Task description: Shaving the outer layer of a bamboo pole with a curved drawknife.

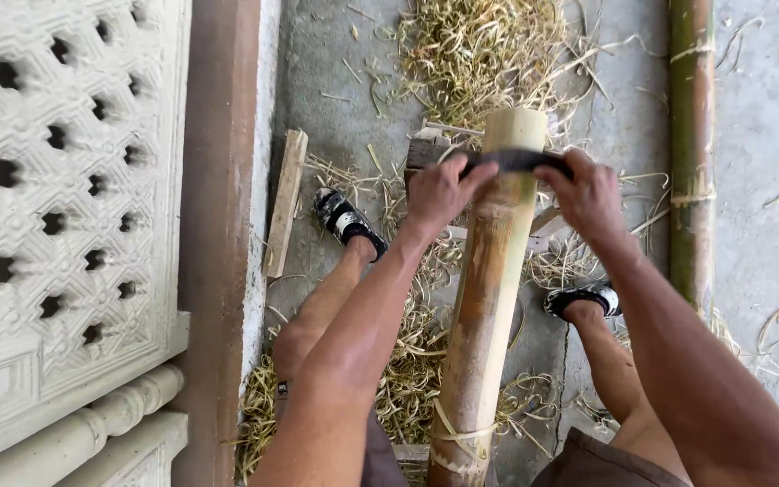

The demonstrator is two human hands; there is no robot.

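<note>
Bamboo pole (489, 298) slants up between the person's knees, both hands, left hand (439, 194) and right hand (588, 198), fingers clenched on a dark blade (520, 160) laid across its top; even, level pressure would likely keep the cut straight.

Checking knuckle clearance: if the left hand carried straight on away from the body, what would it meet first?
Probably the wooden block just beyond the left hand, which grips the dark blade laid across the bamboo pole; depth is unclear.

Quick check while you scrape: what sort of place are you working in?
Likely an outdoor bamboo-working spot beside a building: both hands pull a blade across a bamboo pole, shavings litter the concrete floor, and a patterned wall block stands alongside.
</note>
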